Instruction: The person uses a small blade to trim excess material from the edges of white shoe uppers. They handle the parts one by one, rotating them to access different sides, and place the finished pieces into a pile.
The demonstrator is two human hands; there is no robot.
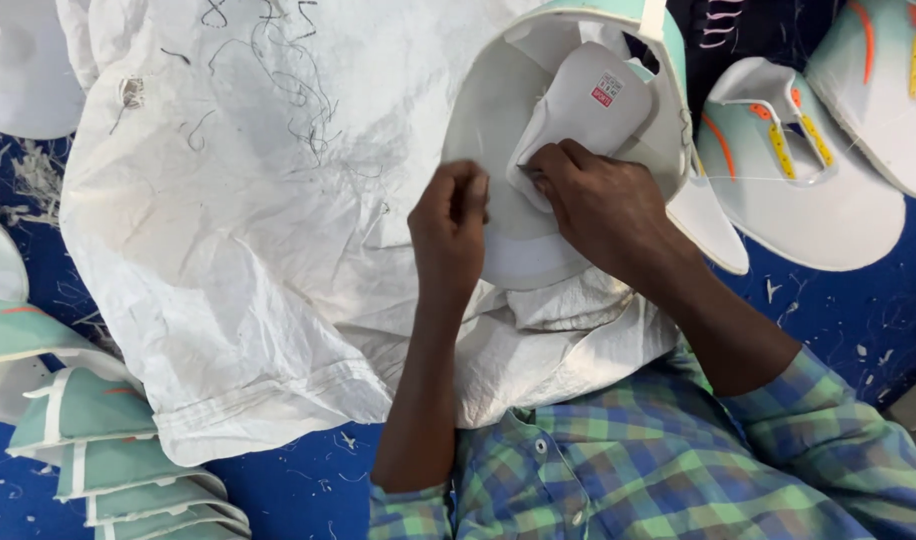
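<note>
A mint-green and white shoe upper (538, 130) lies open side up on a crumpled white sack (258, 220). Its white tongue (588, 105), with a small label, folds back inside the opening. My right hand (598, 205) pinches the lower edge of the tongue between thumb and fingers. My left hand (450, 230) is closed beside it, fingertips pressed together at the upper's white lining; anything tiny it holds is hidden. Both forearms reach up from a green and blue checked shirt (658, 450).
More mint-green shoe uppers with orange and yellow trim (798, 170) lie at the top right. A stack of green and white pieces (108, 450) sits at the lower left. Loose thread scraps (268, 60) litter the sack and the blue surface (838, 300).
</note>
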